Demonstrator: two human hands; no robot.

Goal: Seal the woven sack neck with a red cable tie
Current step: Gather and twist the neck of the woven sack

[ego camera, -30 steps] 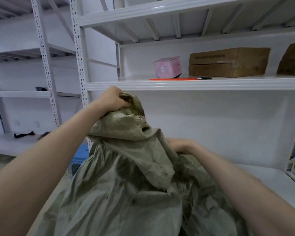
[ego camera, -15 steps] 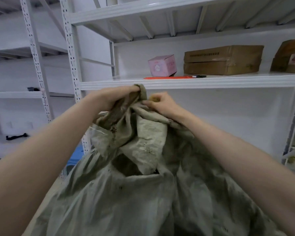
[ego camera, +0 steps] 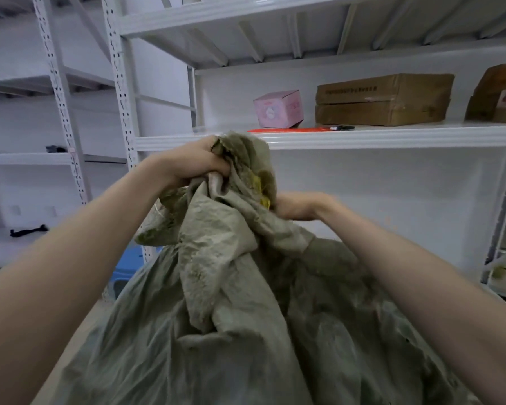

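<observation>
A large grey-green woven sack [ego camera: 234,323] fills the lower middle of the head view, its neck bunched upward. My left hand [ego camera: 196,165] is clenched around the top of the gathered neck. My right hand [ego camera: 298,204] grips the sack's cloth lower on the right side, partly hidden behind folds. A red cable tie [ego camera: 287,130] lies flat on the white shelf [ego camera: 392,137] just above and behind the sack, apart from both hands.
On that shelf stand a pink box [ego camera: 278,109], stacked brown cartons [ego camera: 383,99] and another carton [ego camera: 497,95] at the right; a small black item [ego camera: 344,128] lies by the tie. White rack uprights [ego camera: 123,92] stand left. A blue object [ego camera: 129,266] sits low behind the sack.
My right hand has dropped from the top of the neck to a lower grip on the right side. My left hand has tightened round the bunched neck.
</observation>
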